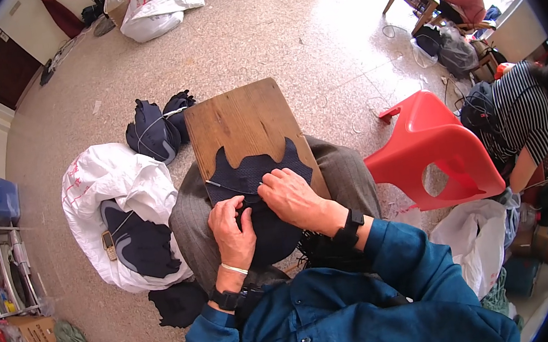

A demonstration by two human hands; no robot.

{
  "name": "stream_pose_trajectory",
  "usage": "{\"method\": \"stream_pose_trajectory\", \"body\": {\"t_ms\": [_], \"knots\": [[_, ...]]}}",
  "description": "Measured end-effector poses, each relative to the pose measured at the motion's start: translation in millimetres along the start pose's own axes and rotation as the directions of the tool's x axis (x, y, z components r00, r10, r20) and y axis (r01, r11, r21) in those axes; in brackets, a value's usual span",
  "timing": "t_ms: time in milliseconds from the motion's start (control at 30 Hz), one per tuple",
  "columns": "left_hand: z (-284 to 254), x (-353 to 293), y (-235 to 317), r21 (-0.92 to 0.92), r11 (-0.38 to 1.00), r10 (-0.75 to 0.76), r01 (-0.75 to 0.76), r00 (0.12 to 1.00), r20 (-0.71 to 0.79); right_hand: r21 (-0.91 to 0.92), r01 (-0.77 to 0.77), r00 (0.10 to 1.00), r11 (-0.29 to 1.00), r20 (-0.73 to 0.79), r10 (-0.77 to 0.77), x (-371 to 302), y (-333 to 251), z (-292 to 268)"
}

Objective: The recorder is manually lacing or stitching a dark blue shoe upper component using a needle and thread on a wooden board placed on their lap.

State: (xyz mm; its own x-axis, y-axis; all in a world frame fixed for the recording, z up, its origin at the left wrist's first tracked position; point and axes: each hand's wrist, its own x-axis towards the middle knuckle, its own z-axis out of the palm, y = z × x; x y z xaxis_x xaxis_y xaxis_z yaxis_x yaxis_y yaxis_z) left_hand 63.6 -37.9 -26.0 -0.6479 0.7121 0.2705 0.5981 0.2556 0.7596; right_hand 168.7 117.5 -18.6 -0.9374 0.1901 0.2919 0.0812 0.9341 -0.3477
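A navy mesh fabric piece (257, 167), cut with pointed corners like a shoe upper, lies on a wooden board (241, 117) across my lap. Over the fabric runs a thin dark cord (230, 188) with a pale stiff tip at its left end. My left hand (233, 235) pinches the fabric's near edge between thumb and fingers. Just right of it, my right hand (292, 199) is closed, fingertips pressed together on the cord where it crosses the fabric. More dark fabric (271, 232) hangs below the hands. What lies under the right palm is hidden.
At left, a white sack (115, 169) holds dark cut pieces (140, 243) and a small phone (109, 246). A tied dark bundle (151, 131) lies beside the board. A red plastic stool (433, 146) stands right, near a person in stripes (524, 109). Another person (464, 1) sits farther back.
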Motion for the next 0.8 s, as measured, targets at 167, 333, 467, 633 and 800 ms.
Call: {"method": "stream_pose_trajectory", "body": {"t_ms": [167, 333, 467, 633, 800], "knots": [[0, 1, -1, 0.022, 1.000, -0.002, 0.002, 1.000, 0.014, 0.017, 0.025, 1.000, 1.000, 0.009, -0.025, 1, 5, -9], [0, 4, 1, 0.020, 1.000, 0.019, -0.019, 0.999, 0.026, 0.124, -0.038, 0.998, 0.992, -0.044, 0.043, -16, 13, -11], [-9, 10, -1, -0.062, 0.992, -0.106, 0.112, 0.990, 0.090, 0.297, -0.233, 0.925, 0.926, -0.227, 0.305, -27, 12, -16], [-19, 42, -4, 0.100, 0.970, 0.210, -0.221, 0.972, 0.108, 0.387, -0.331, 0.893, 0.860, -0.165, 0.418, -37, 10, -16], [-19, 63, -7, 0.322, 0.783, 0.422, -0.532, 0.835, 0.352, 0.298, -0.246, 0.946, 0.922, -0.132, 0.295, -33, 2, -16]]}}
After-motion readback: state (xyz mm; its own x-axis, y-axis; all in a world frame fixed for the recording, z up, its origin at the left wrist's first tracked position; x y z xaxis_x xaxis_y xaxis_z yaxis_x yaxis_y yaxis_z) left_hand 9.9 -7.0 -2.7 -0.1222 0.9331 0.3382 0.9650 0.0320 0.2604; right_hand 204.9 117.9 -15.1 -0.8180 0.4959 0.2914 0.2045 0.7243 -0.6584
